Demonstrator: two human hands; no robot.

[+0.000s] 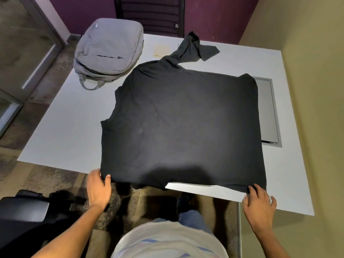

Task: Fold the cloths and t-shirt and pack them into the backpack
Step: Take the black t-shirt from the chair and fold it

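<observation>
Nearest the camera, at six o'clock, both forearms reached out to the near hem of the shirt [178, 125].

Risks, largest first: the shirt covered most of the bench [61, 131], and its near edge hung past the rim at seven o'clock. A careless lift could have dragged the whole cloth off toward the floor. At twelve o'clock a sleeve [195, 48] lay twisted and bunched; folding over it would likely have locked in a lump. The backpack [109, 51] lay at eleven o'clock, apart from the shirt and seemingly closed, so packing looked some way off. A pale cloth [162, 50] peeked out beside the sleeve and might have been swept along.

The left hand [98, 189] sat palm down at the seven o'clock corner, thumb on top of the hem and fingers [94, 175] curled under, pinching it. The right hand [258, 203] lay at five o'clock, fingers spread and flat, tips on the hem; whether it gripped the fabric I could not tell.
</observation>
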